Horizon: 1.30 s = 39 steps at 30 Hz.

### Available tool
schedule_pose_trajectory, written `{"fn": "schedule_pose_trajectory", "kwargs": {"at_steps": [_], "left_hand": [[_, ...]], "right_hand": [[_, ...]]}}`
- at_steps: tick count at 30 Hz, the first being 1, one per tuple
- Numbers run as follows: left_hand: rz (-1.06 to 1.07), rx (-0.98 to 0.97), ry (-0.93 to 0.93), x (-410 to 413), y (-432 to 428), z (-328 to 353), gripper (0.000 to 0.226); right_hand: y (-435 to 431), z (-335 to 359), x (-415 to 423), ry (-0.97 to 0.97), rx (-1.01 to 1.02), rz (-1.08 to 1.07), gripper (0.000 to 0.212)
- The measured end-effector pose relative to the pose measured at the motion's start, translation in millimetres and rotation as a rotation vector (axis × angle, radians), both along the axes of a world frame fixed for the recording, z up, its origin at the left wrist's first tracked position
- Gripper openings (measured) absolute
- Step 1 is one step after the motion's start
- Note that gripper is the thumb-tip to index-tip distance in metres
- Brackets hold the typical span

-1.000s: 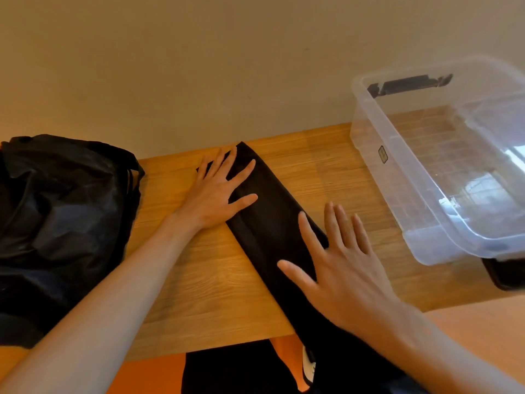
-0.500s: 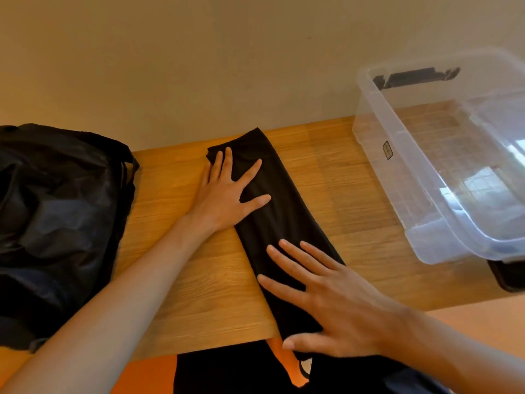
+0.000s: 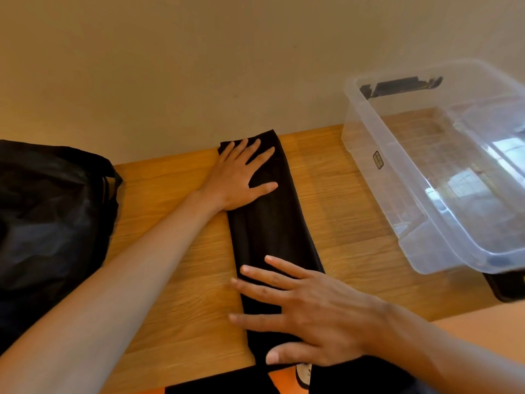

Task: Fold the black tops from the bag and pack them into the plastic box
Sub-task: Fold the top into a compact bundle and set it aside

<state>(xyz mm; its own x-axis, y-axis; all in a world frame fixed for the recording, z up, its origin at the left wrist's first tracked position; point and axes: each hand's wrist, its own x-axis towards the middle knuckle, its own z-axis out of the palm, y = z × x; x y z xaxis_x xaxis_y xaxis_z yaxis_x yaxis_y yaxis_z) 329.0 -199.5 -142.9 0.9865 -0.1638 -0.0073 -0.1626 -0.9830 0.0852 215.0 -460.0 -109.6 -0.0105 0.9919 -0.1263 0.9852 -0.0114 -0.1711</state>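
A black top (image 3: 271, 223), folded into a long narrow strip, lies on the wooden table (image 3: 176, 280) from the wall to the near edge, where its end hangs over. My left hand (image 3: 241, 177) lies flat with spread fingers on the strip's far end. Over the near end, my right hand (image 3: 309, 308) is spread with straight fingers pointing left across the cloth. The black bag (image 3: 48, 223) sits at the table's left. An empty clear plastic box (image 3: 369, 143) stands at the right.
A beige wall runs close behind the table. A dark object (image 3: 508, 288) shows under the box's near corner. Below the table edge I see dark clothing and an orange floor (image 3: 279, 379).
My left hand slid up toward the strip's far end. My right hand turned leftward and moved down over the near end of the strip. The view shifted slightly.
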Motion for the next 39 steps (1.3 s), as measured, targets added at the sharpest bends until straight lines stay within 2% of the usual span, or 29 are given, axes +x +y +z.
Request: {"fn": "schedule_pose_trajectory", "kwargs": {"at_steps": [6, 9, 12, 14, 15, 18, 21, 26, 28, 31, 35, 39], "left_hand": [[-0.019, 0.036, 0.072, 22, 7, -4, 0.097], [-0.025, 0.034, 0.077, 26, 11, 0, 0.099], [0.057, -0.045, -0.078, 28, 16, 7, 0.092], [0.124, -0.086, -0.159, 30, 21, 10, 0.079], [0.138, -0.077, -0.128, 30, 23, 11, 0.074], [0.174, 0.025, 0.094, 27, 29, 6, 0.073], [0.316, 0.019, 0.107, 17, 32, 1, 0.081], [0.347, 0.041, -0.079, -1, 12, 5, 0.08], [0.305, 0.05, -0.01, -5, 7, 1, 0.081], [0.357, 0.023, 0.077, -6, 15, -6, 0.084], [0.418, 0.009, 0.093, -11, 27, -5, 0.084], [0.273, -0.057, -0.08, -43, 16, 2, 0.085]], "right_hand": [[-2, -13, -7, -0.057, -0.033, 0.082, 0.069], [-7, -26, -16, -0.171, -0.007, 0.132, 0.065], [-11, -19, -15, -0.174, 0.052, 0.16, 0.061], [-6, -6, 0, 0.005, 0.08, 0.038, 0.062], [-2, -3, 12, 0.08, 0.125, -0.086, 0.061], [22, -7, 59, 0.086, 0.227, -0.551, 0.061], [56, -14, 106, 0.09, 0.191, -0.801, 0.063], [105, -19, 175, 0.071, 0.091, -0.907, 0.064], [115, -25, 193, 0.079, 0.018, -0.932, 0.065], [117, -37, 207, 0.046, -0.032, -0.945, 0.065], [112, -40, 210, -0.002, 0.02, -0.986, 0.066], [101, -31, 178, 0.011, 0.179, -0.862, 0.066]]}}
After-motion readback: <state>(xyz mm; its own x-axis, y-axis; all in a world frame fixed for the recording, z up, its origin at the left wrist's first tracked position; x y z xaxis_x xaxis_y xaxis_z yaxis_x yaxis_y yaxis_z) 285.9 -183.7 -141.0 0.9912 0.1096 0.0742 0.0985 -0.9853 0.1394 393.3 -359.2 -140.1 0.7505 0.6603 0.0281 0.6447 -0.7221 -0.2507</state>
